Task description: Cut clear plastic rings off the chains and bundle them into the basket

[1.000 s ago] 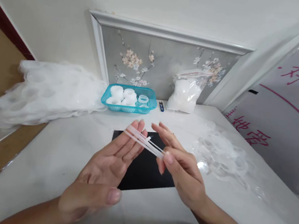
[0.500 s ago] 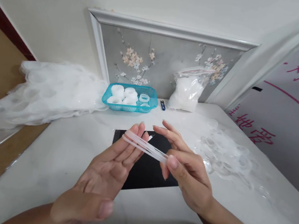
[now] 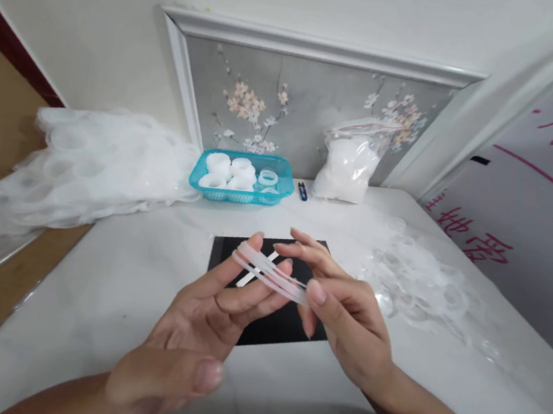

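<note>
1. Behind a glossy white counter with faint grey veining (image 3: 68,302) is a white-framed grey panel painted with peach and white blossoms (image 3: 321,91); a pale board with magenta writing (image 3: 533,205) stands to the right.
2. Slender, translucent white bands (image 3: 268,274) stretch at a slant between both hands, above a flat black rectangular mat (image 3: 271,331).
3. Palm up, the left hand (image 3: 208,333) is open, its thumb well apart from its fingers; the bands loop around its raised index finger and pass across other fingers.
4. The right hand (image 3: 351,317) pinches the opposite end of the bands between thumb and index finger, its other fingers spread.
5. A narrow white strip (image 3: 249,278) shows against the mat, partly hidden behind the bands.
6. At the back of the counter, a teal plastic basket (image 3: 277,200) holds white ring-shaped bundles (image 3: 218,163) and a few clearer rings (image 3: 267,178). Just right of it lie small dark blue snips (image 3: 302,191), then a clear zip bag filled with white contents (image 3: 346,168).
7. Translucent white rings form a large heap (image 3: 105,159) on the left and a looser scatter (image 3: 413,277) on the right.
</note>
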Tool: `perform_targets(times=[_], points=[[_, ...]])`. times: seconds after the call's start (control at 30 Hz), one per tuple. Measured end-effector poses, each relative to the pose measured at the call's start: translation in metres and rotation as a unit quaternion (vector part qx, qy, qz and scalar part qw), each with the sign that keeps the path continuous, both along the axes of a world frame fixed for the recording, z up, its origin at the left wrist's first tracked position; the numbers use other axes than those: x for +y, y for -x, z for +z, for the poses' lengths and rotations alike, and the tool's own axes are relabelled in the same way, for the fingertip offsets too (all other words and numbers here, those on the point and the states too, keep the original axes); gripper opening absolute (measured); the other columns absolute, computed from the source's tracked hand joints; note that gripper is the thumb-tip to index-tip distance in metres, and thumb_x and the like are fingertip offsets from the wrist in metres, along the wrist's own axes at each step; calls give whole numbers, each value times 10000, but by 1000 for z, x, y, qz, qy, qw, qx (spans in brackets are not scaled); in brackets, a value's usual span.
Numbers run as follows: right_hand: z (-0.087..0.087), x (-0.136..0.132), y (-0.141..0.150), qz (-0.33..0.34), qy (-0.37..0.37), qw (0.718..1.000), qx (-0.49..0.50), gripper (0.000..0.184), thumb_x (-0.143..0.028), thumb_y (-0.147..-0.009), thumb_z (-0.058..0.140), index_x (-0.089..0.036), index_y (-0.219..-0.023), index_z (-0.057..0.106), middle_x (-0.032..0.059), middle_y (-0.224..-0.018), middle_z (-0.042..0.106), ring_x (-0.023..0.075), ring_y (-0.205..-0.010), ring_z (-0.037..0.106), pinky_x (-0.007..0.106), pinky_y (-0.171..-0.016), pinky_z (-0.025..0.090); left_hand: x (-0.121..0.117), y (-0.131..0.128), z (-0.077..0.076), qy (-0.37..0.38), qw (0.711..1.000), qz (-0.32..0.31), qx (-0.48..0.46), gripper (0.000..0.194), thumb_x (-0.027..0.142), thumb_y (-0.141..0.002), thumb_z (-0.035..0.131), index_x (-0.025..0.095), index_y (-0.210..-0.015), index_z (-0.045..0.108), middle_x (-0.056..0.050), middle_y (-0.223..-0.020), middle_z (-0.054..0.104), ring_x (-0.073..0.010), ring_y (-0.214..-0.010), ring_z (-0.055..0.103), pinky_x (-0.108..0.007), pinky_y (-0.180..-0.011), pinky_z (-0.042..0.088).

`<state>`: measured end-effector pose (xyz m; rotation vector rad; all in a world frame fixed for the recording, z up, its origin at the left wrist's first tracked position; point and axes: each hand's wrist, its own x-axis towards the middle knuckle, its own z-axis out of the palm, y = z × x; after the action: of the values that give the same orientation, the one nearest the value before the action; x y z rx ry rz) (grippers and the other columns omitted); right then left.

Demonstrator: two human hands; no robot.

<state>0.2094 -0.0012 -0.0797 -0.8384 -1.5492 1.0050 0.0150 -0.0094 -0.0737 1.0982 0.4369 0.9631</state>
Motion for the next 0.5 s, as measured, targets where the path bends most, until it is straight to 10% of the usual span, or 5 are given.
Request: perform_targets(times=[0.5], points=[[-1,2,1,11,14,1000,15,493,-385,-964,486,-262,-519,660,0,-1107,729,272,-1297,495,528,-1181,214,0,-5,-1,48,998,29,-22,590,332,-766,767,443,-1305,557,46,-1117,719,-277,-1164,615,-484,-1097,390]])
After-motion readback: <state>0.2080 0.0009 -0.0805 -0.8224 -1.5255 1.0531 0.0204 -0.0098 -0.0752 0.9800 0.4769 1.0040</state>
